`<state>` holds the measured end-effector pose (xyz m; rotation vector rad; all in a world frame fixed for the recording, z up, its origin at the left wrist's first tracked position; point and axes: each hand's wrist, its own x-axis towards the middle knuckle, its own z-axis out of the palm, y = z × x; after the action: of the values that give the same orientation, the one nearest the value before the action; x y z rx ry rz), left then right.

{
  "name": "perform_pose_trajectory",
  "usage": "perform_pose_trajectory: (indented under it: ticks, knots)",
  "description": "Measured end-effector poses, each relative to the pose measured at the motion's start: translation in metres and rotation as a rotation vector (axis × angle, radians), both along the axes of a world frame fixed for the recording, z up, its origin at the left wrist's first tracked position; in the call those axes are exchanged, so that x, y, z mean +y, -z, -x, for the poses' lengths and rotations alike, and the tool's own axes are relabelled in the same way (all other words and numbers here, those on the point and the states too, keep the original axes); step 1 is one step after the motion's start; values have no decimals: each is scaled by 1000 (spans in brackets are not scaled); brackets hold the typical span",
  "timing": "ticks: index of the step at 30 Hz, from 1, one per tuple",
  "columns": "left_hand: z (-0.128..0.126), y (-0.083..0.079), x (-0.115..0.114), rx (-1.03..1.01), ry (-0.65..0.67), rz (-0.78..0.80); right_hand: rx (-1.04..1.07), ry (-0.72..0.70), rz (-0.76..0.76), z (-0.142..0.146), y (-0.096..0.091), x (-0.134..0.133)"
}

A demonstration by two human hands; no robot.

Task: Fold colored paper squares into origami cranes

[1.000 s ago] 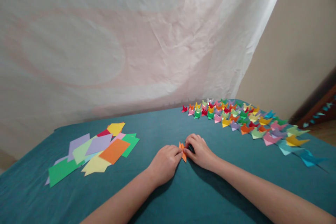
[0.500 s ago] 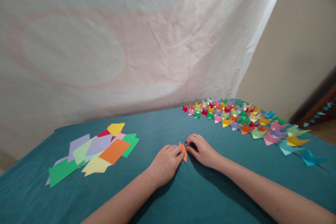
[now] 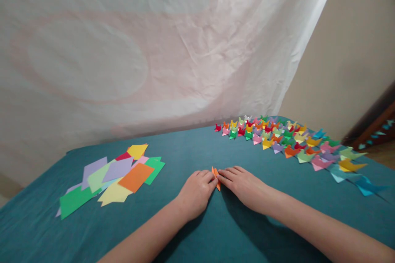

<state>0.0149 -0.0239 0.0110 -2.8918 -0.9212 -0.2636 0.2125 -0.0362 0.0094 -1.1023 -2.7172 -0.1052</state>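
Note:
A small piece of folded orange paper [image 3: 218, 186] lies on the teal cloth in front of me, narrow and pointed at both ends. My left hand [image 3: 197, 191] is closed on its left side, thumb and fingers pressed together at the paper. From the other side my right hand [image 3: 242, 183] reaches in, its fingertips touching the paper's right edge. The fingers of that hand are stretched out and lie low over the table. Fingertips of both hands cover the middle of the paper, so its folds are partly hidden.
Loose sheets of coloured paper [image 3: 120, 170] overlap in a pile on the left of the teal-covered table [image 3: 185, 148]. Rows of folded paper birds [image 3: 290, 151] stand at the right. A pale sheet of fabric [image 3: 173, 57] hangs behind the table.
My right hand has come down and left onto the orange paper, its curled fingers straightening out. My left hand stays at the paper.

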Motion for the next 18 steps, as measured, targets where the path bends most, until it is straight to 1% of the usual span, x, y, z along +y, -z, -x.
perform_pose_trajectory:
  ticks: [8,14,18]
  knots:
    - [-1,3,1,12,-5,0,-61,29,-115,3,11,-1]
    - [-1,-1,0,31,-12,-25,-201,61,-183,9,6,-2]
    - [-1,-6,-2,57,-44,-37,-245,69,-187,9,2,-2]
